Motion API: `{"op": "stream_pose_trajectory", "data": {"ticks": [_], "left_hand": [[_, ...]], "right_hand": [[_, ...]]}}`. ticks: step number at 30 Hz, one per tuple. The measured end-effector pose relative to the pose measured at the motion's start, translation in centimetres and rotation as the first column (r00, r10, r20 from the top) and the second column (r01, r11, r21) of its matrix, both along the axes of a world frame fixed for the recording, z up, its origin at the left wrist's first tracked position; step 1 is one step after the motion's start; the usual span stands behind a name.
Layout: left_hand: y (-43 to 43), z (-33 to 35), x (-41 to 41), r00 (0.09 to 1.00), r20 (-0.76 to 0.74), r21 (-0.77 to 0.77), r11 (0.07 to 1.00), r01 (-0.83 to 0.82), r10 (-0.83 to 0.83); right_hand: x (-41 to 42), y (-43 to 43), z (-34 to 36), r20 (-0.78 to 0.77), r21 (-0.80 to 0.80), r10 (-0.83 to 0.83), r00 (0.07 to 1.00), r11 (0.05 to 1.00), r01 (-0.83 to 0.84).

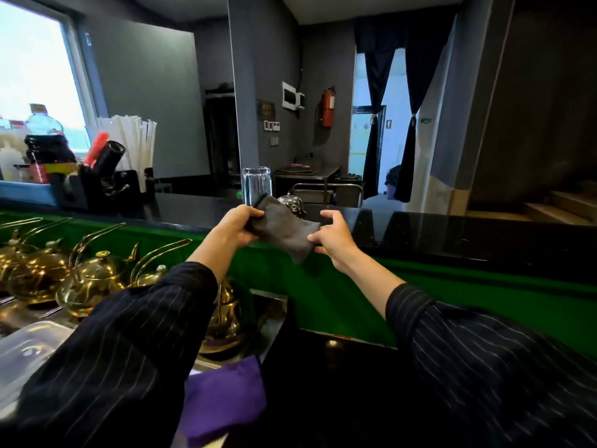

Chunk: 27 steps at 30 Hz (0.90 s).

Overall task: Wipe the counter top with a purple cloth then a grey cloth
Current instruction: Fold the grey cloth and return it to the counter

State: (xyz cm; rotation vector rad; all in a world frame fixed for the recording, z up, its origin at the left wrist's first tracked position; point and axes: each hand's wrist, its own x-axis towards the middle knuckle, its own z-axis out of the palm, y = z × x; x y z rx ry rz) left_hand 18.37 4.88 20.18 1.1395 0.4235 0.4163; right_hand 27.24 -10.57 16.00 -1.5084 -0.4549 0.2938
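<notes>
A grey cloth point(284, 227) is stretched in the air between both hands, just above the front edge of the raised black counter top point(452, 231). My left hand point(239, 226) grips its upper left end. My right hand point(332, 236) pinches its lower right end. A purple cloth point(223, 396) lies on the lower dark worktop near my body, partly hidden by my left sleeve.
An upturned clear glass point(256, 185) and a small metal bell point(290, 203) stand on the counter behind the cloth. Several brass teapots point(93, 279) crowd the lower left. A caddy with straws point(135, 140) and utensils sits far left. A green panel point(355, 295) faces the counter.
</notes>
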Motion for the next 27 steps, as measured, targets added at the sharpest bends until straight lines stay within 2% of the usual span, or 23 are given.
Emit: {"op": "stream_pose_trajectory", "data": {"ticks": [4, 7, 9, 11, 13, 14, 18, 21, 22, 24, 25, 27], "left_hand": [[0.9, 1.8, 2.0, 0.996, 0.062, -0.003, 0.998, 0.059, -0.059], [0.3, 3.9, 3.1, 0.986, 0.084, 0.054, 0.989, 0.14, -0.145], [0.2, 5.0, 3.4, 0.977, 0.107, 0.05, 0.983, 0.178, -0.183], [0.6, 5.5, 3.9, 0.973, 0.128, 0.014, 0.981, 0.192, -0.192], [1.0, 5.5, 4.3, 0.974, 0.13, 0.003, 0.983, 0.185, -0.184], [1.4, 5.4, 4.6, 0.98, 0.11, 0.025, 0.986, 0.165, -0.167], [3.6, 3.4, 5.6, 0.999, -0.019, 0.216, 0.976, -0.037, 0.042], [5.4, 0.8, 6.1, 0.969, -0.085, 0.384, 0.905, -0.183, 0.232], [5.7, 0.1, 6.0, 0.95, -0.096, 0.486, 0.847, -0.216, 0.297], [6.1, -1.0, 5.6, 0.906, -0.097, 0.715, 0.663, -0.224, 0.411], [6.4, -1.5, 5.5, 0.891, -0.085, 0.793, 0.571, -0.21, 0.446], [6.8, -2.0, 5.3, 0.885, -0.069, 0.881, 0.445, -0.162, 0.46]], "right_hand": [[1.7, 2.6, -0.4, -0.013, 0.007, -0.081, 0.997, 0.997, 0.081], [1.7, 3.3, -0.5, -0.12, 0.139, -0.083, 0.989, 0.985, 0.1], [1.6, 2.9, 0.1, -0.24, 0.251, 0.011, 0.971, 0.967, 0.051], [1.8, 2.0, 1.0, -0.352, 0.36, 0.182, 0.918, 0.932, -0.046], [1.9, 1.3, 1.9, -0.384, 0.42, 0.285, 0.878, 0.901, -0.109], [2.1, 1.2, 2.3, -0.373, 0.423, 0.279, 0.885, 0.9, -0.106], [3.9, 1.9, 3.3, -0.252, 0.237, 0.055, 0.966, 0.972, 0.006], [4.8, 3.4, 2.8, -0.108, 0.036, -0.065, 0.992, 0.997, 0.069], [5.0, 3.9, 2.6, -0.03, -0.048, -0.109, 0.994, 0.993, 0.107], [4.7, 4.9, 2.5, 0.172, -0.231, -0.138, 0.975, 0.957, 0.176], [4.7, 5.5, 2.4, 0.263, -0.307, -0.131, 0.956, 0.928, 0.212], [4.9, 6.7, 1.9, 0.394, -0.396, -0.108, 0.913, 0.876, 0.275]]}}
